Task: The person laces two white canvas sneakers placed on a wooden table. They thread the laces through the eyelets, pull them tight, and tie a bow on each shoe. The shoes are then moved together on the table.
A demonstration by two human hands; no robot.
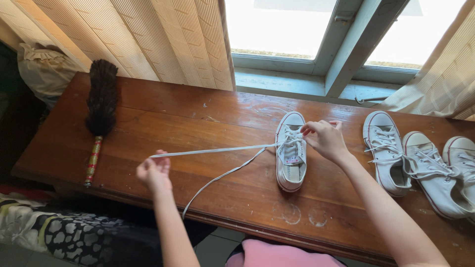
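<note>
Pinching white lace [213, 150], left hand [154, 173] closed; right hand [324, 139] at sneaker [290, 152].

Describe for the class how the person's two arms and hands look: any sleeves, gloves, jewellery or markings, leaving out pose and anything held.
Both arms are bare up to the lower edge of the picture, with no sleeves showing. The left hand and right hand wear no gloves, and no rings, watch or bracelets can be made out. The forearms are slim, with no visible markings.

Lacing a white shoe

The left hand [154, 172] pulls a lace [213, 150] toward 9 o'clock; the right hand [324, 138] touches the shoe [291, 158].
</note>
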